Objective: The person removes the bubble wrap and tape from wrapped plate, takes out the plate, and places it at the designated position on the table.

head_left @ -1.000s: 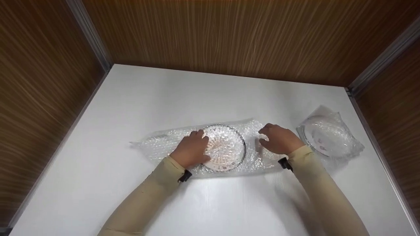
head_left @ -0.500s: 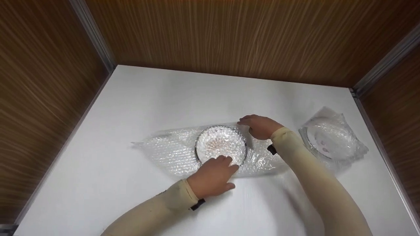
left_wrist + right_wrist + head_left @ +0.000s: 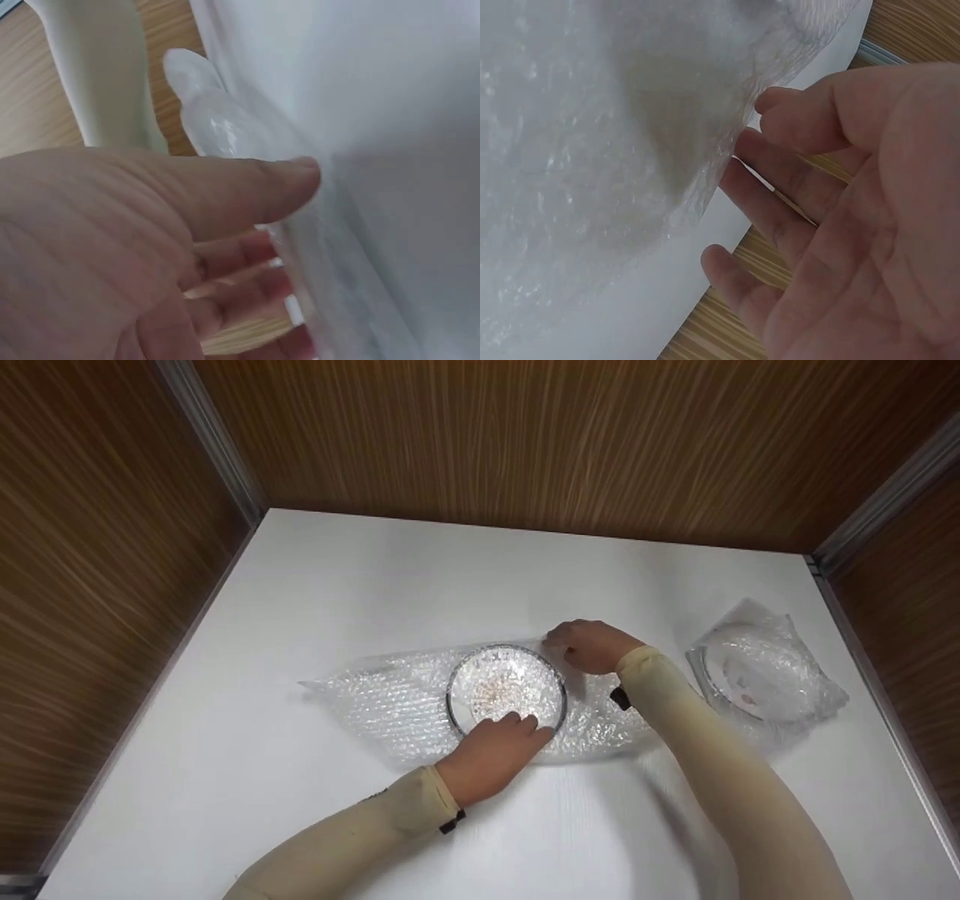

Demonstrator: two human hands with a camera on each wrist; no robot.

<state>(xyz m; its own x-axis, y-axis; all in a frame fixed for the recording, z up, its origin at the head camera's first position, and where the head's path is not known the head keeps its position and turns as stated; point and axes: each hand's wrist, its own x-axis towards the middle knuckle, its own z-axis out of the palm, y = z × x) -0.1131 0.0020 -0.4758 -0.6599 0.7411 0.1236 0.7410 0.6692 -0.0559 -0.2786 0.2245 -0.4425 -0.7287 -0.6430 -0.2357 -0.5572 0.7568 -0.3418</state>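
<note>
A round plate (image 3: 491, 682) with a dark rim and a reddish pattern lies under clear bubble wrap (image 3: 382, 705) on the white table. My left hand (image 3: 495, 754) reaches over the plate's near edge. In the left wrist view the thumb (image 3: 277, 187) lies on one side of the wrap's edge and the fingers (image 3: 247, 292) on the other, holding it. My right hand (image 3: 596, 646) pinches the wrap's far edge, right of the plate. In the right wrist view thumb and forefinger meet at that edge, while another finger (image 3: 735, 277) stands apart from it.
A second plate in bubble wrap (image 3: 772, 671) lies to the right, beyond the right forearm. Wood-grain panels (image 3: 510, 442) close off the back and both sides of the white table (image 3: 420, 562).
My left hand has come from the plate's left side to its near edge, and its thumb has drawn in. The right hand has gone up and left to the wrap's far edge.
</note>
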